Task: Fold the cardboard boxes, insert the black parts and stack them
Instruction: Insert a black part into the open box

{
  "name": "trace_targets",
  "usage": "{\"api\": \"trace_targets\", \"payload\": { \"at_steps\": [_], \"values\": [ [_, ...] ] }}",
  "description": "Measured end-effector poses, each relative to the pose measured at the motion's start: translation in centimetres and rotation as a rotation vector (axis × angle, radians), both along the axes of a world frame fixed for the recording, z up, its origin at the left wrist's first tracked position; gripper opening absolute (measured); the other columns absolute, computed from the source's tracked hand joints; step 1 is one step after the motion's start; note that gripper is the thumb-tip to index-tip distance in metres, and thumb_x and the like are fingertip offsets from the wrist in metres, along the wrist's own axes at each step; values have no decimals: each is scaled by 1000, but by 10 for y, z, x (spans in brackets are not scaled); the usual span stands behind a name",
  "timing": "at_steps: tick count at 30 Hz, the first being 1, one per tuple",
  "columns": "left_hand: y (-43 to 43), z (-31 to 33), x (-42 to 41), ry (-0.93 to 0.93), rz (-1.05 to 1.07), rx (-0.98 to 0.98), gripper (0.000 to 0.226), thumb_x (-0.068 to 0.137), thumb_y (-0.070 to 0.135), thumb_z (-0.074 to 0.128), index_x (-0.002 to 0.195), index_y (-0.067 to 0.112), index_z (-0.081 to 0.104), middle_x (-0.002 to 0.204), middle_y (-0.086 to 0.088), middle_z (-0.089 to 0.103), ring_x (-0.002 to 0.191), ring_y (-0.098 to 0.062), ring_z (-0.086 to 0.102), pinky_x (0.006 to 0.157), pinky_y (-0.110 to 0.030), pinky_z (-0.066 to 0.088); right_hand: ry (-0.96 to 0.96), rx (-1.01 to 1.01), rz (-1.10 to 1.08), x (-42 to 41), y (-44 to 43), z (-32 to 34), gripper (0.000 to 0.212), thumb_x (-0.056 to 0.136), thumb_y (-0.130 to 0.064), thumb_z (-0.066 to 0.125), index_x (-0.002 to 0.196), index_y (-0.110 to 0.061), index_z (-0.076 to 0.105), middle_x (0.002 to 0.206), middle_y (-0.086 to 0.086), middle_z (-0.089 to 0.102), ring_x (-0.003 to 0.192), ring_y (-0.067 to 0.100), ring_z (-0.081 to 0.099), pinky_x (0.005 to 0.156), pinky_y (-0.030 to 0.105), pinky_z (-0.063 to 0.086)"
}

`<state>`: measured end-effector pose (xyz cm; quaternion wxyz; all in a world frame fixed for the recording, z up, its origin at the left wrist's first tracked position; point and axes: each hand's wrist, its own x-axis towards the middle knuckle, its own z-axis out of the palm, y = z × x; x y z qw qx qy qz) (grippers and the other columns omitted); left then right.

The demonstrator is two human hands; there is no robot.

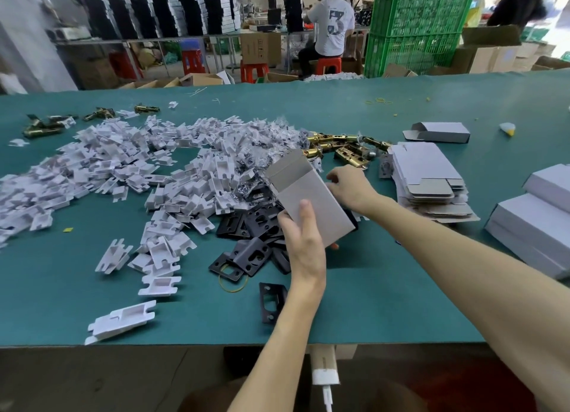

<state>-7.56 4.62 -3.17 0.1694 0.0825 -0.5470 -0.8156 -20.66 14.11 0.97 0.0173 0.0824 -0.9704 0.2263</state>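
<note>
The left hand (303, 236) is gripping the near end of a grey cardboard box (308, 192), with its fingers (305, 214) wrapping round it. The right hand (348, 186) is curling its fingers on the box's right side and holding it too. The box is tilting up above the green counter (370, 288), and its far flap is standing open. I cannot tell what is inside it. Black parts (256, 226) are lying in a pile just under and left of the fingers. A stack of flat boxes (428, 177) is sitting right of the fingers. Farther right, folded white boxes (536, 220) are sitting stacked. A big heap of white pieces (123, 165) is spreading out far to the left.
</note>
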Motion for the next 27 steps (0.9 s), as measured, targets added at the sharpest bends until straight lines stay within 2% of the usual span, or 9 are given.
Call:
{"api": "trace_targets", "payload": {
  "at_steps": [2, 5, 8, 11, 14, 18, 22, 25, 27],
  "values": [
    [1, -1, -1, -4, -7, -23, 25, 110, 37, 46, 124, 16, 45, 110, -10, 64, 75, -4, 69, 49, -29, 52, -17, -2, -64, -2, -1, -3, 31, 100, -26, 58, 110, 3, 66, 120, 21, 62, 114, 41, 54, 101, 45, 46],
    [0, -1, 0, 7, -22, -52, 23, 110, 37, 47, 122, 17, 46, 111, -11, 64, 76, -5, 69, 49, -28, 51, -86, -28, -106, 1, 0, -3, 25, 97, -22, 62, 85, 0, 62, 96, 21, 60, 92, 38, 54, 83, 40, 47],
    [1, -1, 0, 5, -37, -78, 22, 110, 37, 47, 123, 19, 45, 111, -9, 64, 77, -5, 70, 48, -27, 51, -182, -170, -109, 6, 8, 2, 21, 91, -10, 69, 101, 8, 71, 100, 22, 72, 90, 34, 67, 81, 44, 58],
    [0, 2, 2, -1, -46, -95, 19, 110, 37, 47, 120, 21, 46, 111, -10, 64, 78, -5, 70, 49, -27, 52, -202, -289, -94, 17, 13, 8, 2, 88, 2, 71, 87, 0, 70, 93, 15, 72, 73, 19, 65, 63, 30, 57],
    [0, 4, 4, 3, -47, -97, 15, 110, 37, 48, 117, 23, 46, 111, -9, 63, 77, -6, 70, 49, -26, 52, -117, -319, -77, 31, 19, 14, 23, 85, 2, 76, 81, -12, 57, 87, 10, 68, 80, 21, 65, 77, 37, 60],
    [1, 6, 7, -2, -62, -106, 17, 108, 36, 52, 114, 21, 46, 107, -9, 63, 81, -13, 69, 47, -26, 50, 118, -473, -119, 46, 28, 38, 27, 85, -4, 76, 102, -12, 56, 92, 4, 66, 87, 20, 63, 70, 25, 51],
    [3, 8, 8, -17, -58, -158, 20, 106, 39, 55, 113, 21, 49, 101, -4, 65, 74, -6, 69, 47, -28, 51, 324, -654, -46, 67, 29, 79, 29, 88, -8, 73, 116, -10, 64, 89, -2, 65, 81, 16, 65, 74, 32, 59],
    [4, 8, 9, 12, -61, -176, 19, 105, 37, 57, 114, 21, 52, 104, -2, 67, 85, -12, 69, 59, -31, 54, 399, -609, 92, 81, 21, 96, 22, 87, -12, 77, 108, -9, 70, 91, -3, 69, 81, 9, 67, 72, 16, 54],
    [4, 8, 10, 28, -73, -191, 16, 106, 36, 57, 114, 22, 54, 107, 0, 69, 90, -11, 69, 68, -29, 54, 422, -519, 183, 87, 14, 97, 19, 87, -8, 77, 105, -5, 71, 97, 5, 72, 84, 15, 68, 77, 17, 54]
  ]
}}
